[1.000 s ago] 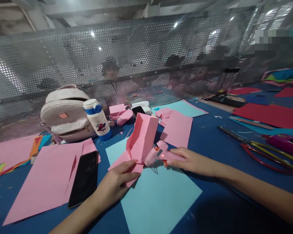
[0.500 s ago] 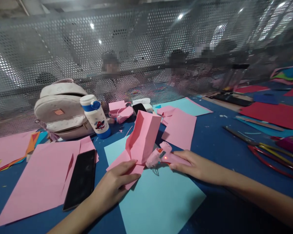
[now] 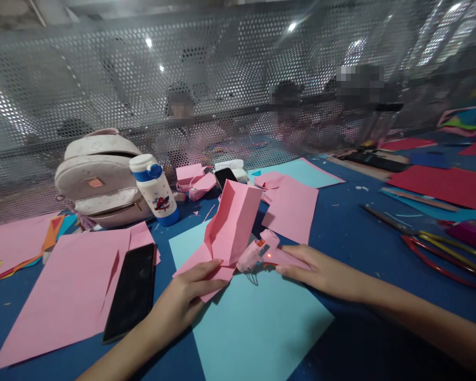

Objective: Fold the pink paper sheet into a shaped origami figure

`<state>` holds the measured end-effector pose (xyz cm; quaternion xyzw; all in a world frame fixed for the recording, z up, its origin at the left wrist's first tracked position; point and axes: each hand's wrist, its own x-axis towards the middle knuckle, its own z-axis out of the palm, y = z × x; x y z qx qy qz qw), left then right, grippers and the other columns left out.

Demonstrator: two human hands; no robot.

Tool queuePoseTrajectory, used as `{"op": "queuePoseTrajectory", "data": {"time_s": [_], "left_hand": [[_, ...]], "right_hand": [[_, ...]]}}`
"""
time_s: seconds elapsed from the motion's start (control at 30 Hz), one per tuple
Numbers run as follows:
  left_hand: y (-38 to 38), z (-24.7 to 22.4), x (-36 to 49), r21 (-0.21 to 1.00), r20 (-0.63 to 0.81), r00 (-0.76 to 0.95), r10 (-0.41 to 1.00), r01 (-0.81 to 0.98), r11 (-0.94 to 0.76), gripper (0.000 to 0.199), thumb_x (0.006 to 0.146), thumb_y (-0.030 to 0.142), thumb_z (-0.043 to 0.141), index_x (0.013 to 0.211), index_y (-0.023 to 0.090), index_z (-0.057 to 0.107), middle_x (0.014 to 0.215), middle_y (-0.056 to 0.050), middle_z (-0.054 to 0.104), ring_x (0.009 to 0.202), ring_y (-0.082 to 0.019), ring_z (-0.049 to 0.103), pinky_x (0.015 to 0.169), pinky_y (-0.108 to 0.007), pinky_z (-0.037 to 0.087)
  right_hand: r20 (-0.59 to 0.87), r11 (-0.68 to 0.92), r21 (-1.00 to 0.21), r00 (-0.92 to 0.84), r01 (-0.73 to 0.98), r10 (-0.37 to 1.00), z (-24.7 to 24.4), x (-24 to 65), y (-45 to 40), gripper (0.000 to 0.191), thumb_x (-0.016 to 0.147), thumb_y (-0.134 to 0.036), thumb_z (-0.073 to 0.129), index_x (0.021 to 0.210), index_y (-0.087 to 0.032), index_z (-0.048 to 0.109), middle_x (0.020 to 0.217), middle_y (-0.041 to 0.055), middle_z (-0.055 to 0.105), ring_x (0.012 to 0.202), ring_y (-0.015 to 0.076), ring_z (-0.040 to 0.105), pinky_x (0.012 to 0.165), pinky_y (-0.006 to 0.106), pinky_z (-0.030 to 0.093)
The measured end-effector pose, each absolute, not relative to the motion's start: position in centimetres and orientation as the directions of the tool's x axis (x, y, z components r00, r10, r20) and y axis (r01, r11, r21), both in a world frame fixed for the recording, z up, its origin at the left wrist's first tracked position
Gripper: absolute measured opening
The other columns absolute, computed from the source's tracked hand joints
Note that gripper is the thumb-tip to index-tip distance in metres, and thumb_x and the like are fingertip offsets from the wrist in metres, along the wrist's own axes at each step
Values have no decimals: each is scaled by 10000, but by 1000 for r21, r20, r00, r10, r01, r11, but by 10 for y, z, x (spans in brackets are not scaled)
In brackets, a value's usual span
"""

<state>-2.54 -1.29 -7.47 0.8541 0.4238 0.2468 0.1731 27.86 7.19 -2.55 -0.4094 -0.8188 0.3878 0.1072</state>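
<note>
A folded pink paper piece (image 3: 238, 225) stands partly upright over a light blue sheet (image 3: 262, 323). My left hand (image 3: 192, 291) pinches its lower flap between thumb and fingers. From the right, my right hand (image 3: 317, 270) is closed round the handle of a pink glue gun (image 3: 262, 254), whose small light glows orange-red. The gun's nozzle end is close beside the base of the folded paper; whether they touch I cannot tell.
Left lie pink sheets (image 3: 59, 286) and a black phone (image 3: 130, 293). Behind stand a backpack (image 3: 99, 180), a bottle (image 3: 156, 190) and a perforated metal screen (image 3: 230, 69), with people beyond. Scissors (image 3: 420, 235) and red paper (image 3: 444, 185) lie right.
</note>
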Motion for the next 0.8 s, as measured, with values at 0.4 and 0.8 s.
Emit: {"op": "queuePoseTrajectory", "data": {"time_s": [0.4,0.8], "left_hand": [[-13,-69,-24,645,233,434,870,601,-472,455,886,71,454,1236,259,678,1407,-62,555,1269,-229,558,1048,-363,468],[-13,-69,-23,702,232,395,889,565,-434,450,883,69,459,1208,271,697,1386,-49,575,1270,-232,557,1048,-362,468]], "right_hand": [[-133,317,-760,-614,567,778,-24,282,73,653,836,-721,478,1110,-166,688,1130,118,699,1082,360,606,910,401,486],[-114,353,-719,-604,598,789,-24,286,76,687,845,-735,442,1159,-174,684,1222,123,672,1155,375,580,950,422,474]]}}
